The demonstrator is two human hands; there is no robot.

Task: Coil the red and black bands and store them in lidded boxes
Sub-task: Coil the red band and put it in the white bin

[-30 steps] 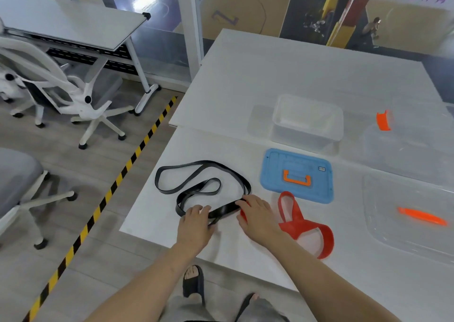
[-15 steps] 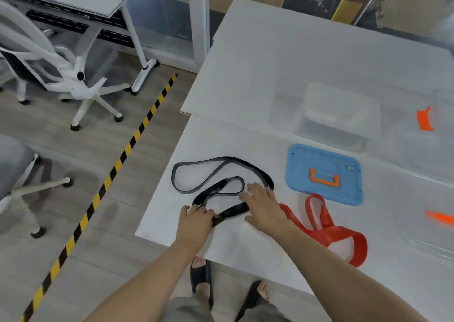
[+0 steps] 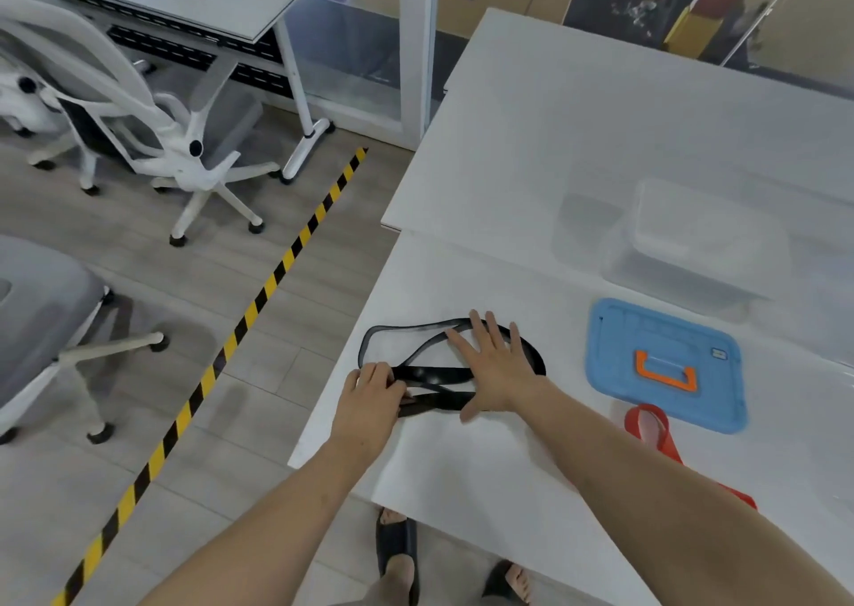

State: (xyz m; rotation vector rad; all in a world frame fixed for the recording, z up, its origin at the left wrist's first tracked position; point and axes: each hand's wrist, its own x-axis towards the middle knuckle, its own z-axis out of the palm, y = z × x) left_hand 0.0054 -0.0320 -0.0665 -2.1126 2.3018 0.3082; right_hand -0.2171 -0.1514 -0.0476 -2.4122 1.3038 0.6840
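Note:
The black band lies in overlapping loops near the left front corner of the white table. My left hand pinches the crossing strands at the band's near left end. My right hand lies flat with spread fingers on top of the band's loops. The red band rests to the right, partly hidden under my right forearm. A clear box stands behind the blue lid, which has an orange handle.
The table's left edge drops to a wood floor with yellow-black tape. A white office chair and a grey chair stand to the left. My feet in black slippers show under the front edge.
My right hand slid forward over the black band and spread flat on its loops. The loops have drawn closer together. The camera swung left, and the red band and boxes shifted to the right.

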